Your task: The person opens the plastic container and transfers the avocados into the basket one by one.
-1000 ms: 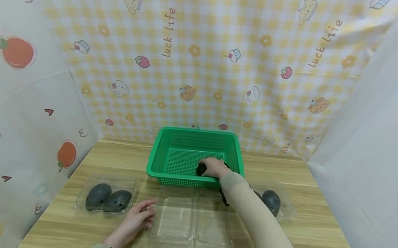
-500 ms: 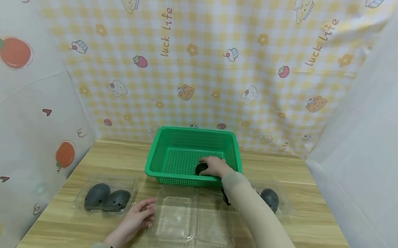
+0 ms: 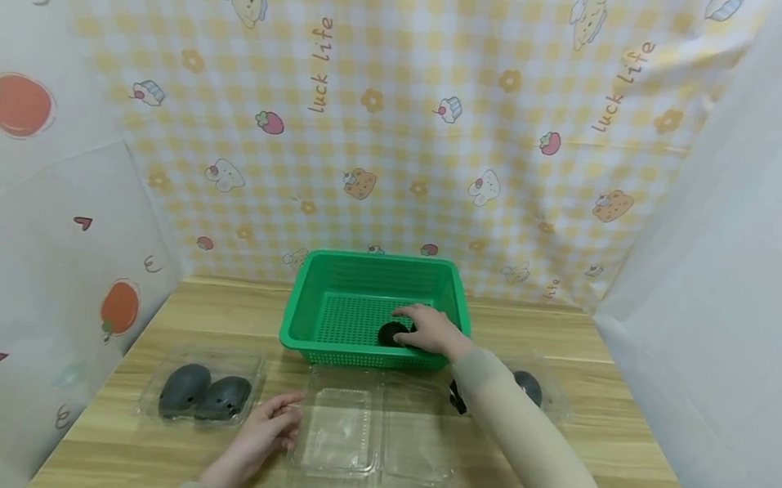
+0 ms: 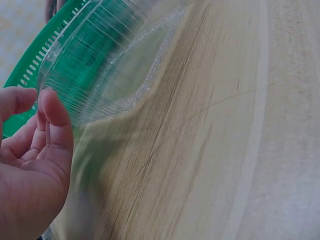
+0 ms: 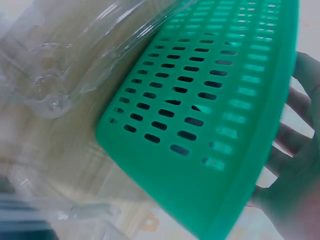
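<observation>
Two dark grey oval items [image 3: 222,399], their kind unclear, lie in a clear plastic clamshell box [image 3: 152,390] at the left. In the middle stands another clear clamshell [image 3: 340,427], lid spread out to the right. My left hand [image 3: 266,425] is at its left edge; the left wrist view shows thumb and finger pinching the rim. My right hand [image 3: 433,330] reaches into the green basket [image 3: 292,322], fingers spread, thumb at the edge of a dark round item [image 3: 391,334]. The right wrist view shows its fingers [image 5: 295,137] behind the basket wall, partly hidden.
A third clear box [image 3: 557,390] with a dark oval item [image 3: 528,386] stands at the right, partly behind the right forearm. The basket stands near the back of the wooden table [image 3: 628,473], close to a patterned cloth [image 3: 408,114].
My right hand has shifted right inside the basket, its fingers spreading from round the dark item, more of which now shows. The left hand stays at the box edge. The head view has shifted slightly.
</observation>
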The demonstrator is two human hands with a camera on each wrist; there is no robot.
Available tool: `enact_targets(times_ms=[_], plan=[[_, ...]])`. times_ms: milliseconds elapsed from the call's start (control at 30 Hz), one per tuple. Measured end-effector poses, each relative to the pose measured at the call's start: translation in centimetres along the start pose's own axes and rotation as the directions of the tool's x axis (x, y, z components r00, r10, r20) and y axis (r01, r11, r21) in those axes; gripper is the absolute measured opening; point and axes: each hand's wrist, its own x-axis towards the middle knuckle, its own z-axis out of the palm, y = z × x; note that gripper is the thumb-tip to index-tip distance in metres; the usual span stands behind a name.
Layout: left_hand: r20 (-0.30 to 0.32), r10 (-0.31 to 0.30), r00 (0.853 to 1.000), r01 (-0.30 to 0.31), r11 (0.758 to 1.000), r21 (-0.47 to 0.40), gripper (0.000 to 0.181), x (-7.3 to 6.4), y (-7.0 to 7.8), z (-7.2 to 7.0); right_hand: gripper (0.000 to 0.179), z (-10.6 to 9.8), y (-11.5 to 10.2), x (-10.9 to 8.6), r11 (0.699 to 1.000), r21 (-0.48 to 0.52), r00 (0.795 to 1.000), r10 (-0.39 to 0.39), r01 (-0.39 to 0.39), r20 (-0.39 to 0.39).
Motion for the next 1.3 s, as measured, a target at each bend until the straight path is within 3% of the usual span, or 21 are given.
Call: enact_targets(times_ms=[200, 400, 667, 767, 867, 1067, 1200, 1300], plan=[[-0.012, -0.018, 1.000, 0.018, 1.000, 0.004, 0.047, 0.1, -0.1, -0.1, 0.050, -0.6, -0.2, -2.7, 0.998, -0.001, 0.996, -0.056, 0.057, -0.063], [-0.016, -0.023, 1.000, 0.023, 1.000, 0.002, 0.047, 0.3, -0.4, -0.1, 0.051, -0.8, 0.6, -6.7, 0.990, 0.087, 0.977, -0.093, 0.111, -0.193], [-0.023, -0.008, 1.000, 0.008, 1.000, -0.002, 0.045, 0.4, -0.6, -0.2, 0.053, 0.0, 2.3, -12.2, 0.987, 0.139, 0.941, -0.023, 0.074, -0.337], [-0.025, -0.010, 1.000, 0.010, 1.000, 0.004, 0.045, 0.5, -0.8, -0.2, 0.053, 0.7, 3.3, -13.8, 0.994, 0.099, 0.919, 0.008, 0.034, -0.395], [-0.031, -0.021, 0.999, 0.022, 1.000, 0.008, 0.045, 0.6, -0.8, -0.2, 0.056, 1.6, 4.5, -15.2, 0.997, 0.050, 0.892, 0.070, -0.053, -0.447], [-0.064, -0.039, 0.997, 0.042, 0.998, 0.042, 0.038, 0.3, -0.5, -0.1, 0.065, 3.2, 6.7, -17.3, 0.983, -0.015, 0.831, 0.148, -0.185, -0.536], [-0.090, -0.045, 0.995, 0.050, 0.997, 0.056, 0.032, 0.0, -0.3, -0.1, 0.069, 3.7, 8.3, -18.7, 0.968, 0.021, 0.788, 0.215, -0.249, -0.577], [-0.104, -0.053, 0.993, 0.058, 0.997, 0.051, 0.030, -0.1, -0.2, -0.1, 0.073, 4.0, 9.4, -19.7, 0.948, 0.103, 0.767, 0.304, -0.300, -0.565]])
